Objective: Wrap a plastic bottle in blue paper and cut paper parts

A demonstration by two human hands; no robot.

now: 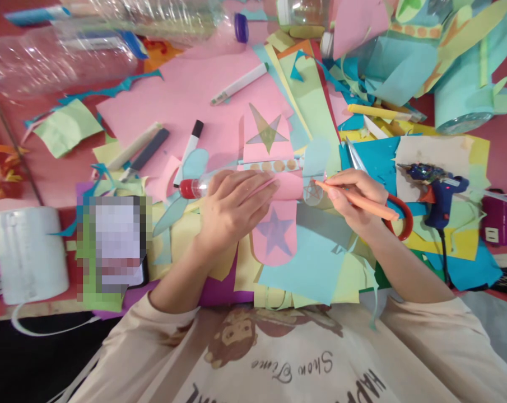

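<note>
A plastic bottle with a red cap (189, 189) lies on its side, wrapped in pink paper (289, 186). My left hand (238, 207) rests flat over the bottle and wrap, fingers stretched out. Pink flaps bearing a green-grey star (266, 130) and a purple-blue star (275, 230) spread above and below the wrap. In my right hand (356, 198) is an orange marker (362, 202), its tip at a star outline on a light blue rounded paper piece (316, 168) by the bottle's right end. Light blue paper wings (195, 162) stand near the cap.
Red-handled scissors (404, 221) lie beside my right hand, and a blue glue gun (442, 196) further right. A blurred phone (119, 240) and a white case (30, 254) lie left. Clear bottles (60, 61), markers (240, 84) and paper scraps cover the far side.
</note>
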